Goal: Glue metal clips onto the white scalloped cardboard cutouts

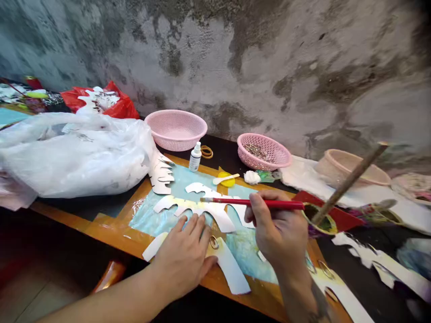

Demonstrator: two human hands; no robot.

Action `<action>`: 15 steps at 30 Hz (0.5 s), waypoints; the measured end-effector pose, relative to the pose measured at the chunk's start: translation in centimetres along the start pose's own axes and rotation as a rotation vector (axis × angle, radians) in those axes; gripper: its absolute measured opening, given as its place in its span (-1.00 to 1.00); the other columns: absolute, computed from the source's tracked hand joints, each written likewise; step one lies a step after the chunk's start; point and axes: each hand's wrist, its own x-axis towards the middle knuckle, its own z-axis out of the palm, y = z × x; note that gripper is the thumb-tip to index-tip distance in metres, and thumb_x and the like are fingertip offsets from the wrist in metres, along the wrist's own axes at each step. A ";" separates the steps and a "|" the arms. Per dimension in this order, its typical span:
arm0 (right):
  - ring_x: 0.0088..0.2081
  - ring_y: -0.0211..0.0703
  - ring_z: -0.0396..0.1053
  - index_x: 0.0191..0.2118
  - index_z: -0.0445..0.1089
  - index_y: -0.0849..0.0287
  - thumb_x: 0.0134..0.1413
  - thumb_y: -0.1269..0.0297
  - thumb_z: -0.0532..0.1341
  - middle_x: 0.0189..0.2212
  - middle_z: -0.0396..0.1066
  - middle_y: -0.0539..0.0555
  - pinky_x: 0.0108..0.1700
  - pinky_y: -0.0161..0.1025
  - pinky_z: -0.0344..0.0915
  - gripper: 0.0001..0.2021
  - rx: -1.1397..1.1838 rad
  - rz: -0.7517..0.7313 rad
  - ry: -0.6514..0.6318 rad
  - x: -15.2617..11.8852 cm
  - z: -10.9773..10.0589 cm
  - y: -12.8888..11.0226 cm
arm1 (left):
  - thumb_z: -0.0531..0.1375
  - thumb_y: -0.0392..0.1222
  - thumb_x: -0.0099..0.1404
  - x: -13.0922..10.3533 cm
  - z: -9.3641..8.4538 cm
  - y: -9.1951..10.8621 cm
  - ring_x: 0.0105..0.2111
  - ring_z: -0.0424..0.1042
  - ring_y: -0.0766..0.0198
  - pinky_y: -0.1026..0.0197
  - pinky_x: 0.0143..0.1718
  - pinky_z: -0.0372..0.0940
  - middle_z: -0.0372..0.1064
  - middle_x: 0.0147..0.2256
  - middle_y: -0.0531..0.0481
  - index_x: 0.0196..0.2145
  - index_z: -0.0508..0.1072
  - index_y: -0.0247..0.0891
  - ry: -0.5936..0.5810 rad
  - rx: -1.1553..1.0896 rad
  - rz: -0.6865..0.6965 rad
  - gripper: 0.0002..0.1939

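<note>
My left hand (188,255) lies palm down with its fingers apart, over a white curved cut piece (232,264) at the table's front edge. A metal ring (214,242) sits on that piece beside my fingers. In my right hand (279,229) is a thin red brush (279,204), held level and pointing left. The brush tip is over the yellowish part of another white notched piece (218,215), just beyond my left fingertips; whether it touches cannot be told. More white pieces (198,186) lie behind on the blue sheet (183,175).
A large white plastic bag (81,157) fills the left. Pink baskets (177,130) stand along the wall, with a small white bottle (195,158) in front. At right, a stick (350,181) rises from a cup (332,224); white pieces with rings (340,291) lie nearby.
</note>
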 end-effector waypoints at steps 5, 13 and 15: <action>-0.60 -0.28 0.30 -0.40 0.37 0.14 0.36 0.07 0.18 -0.63 0.35 -0.07 -0.50 -0.31 0.23 -0.68 -0.102 -0.028 -0.109 0.2 1.3 0.7 | 0.06 0.22 0.46 -0.5 0.7 -0.1 0.19 0.38 -0.14 -0.08 0.23 0.06 0.40 0.18 -0.33 0.13 0.45 -0.39 0.028 0.005 -0.017 -0.38; -0.56 -0.26 0.35 -0.42 0.37 0.13 0.34 0.12 0.21 -0.60 0.37 -0.06 -0.45 -0.29 0.26 -0.69 -0.154 -0.050 -0.039 0.4 1.0 0.7 | 0.02 0.18 0.49 -0.4 0.4 -0.5 0.15 0.43 -0.13 -0.05 0.27 -0.02 0.45 0.13 -0.34 0.09 0.47 -0.45 0.054 -0.011 0.003 -0.39; -0.56 -0.28 0.34 -0.45 0.37 0.14 0.35 0.12 0.19 -0.59 0.38 -0.06 -0.44 -0.30 0.25 -0.67 -0.163 -0.068 -0.092 0.4 1.3 0.7 | 0.03 0.18 0.48 -0.3 0.2 -0.5 0.14 0.44 -0.12 -0.05 0.26 -0.02 0.46 0.12 -0.32 0.08 0.49 -0.44 0.060 -0.011 0.005 -0.40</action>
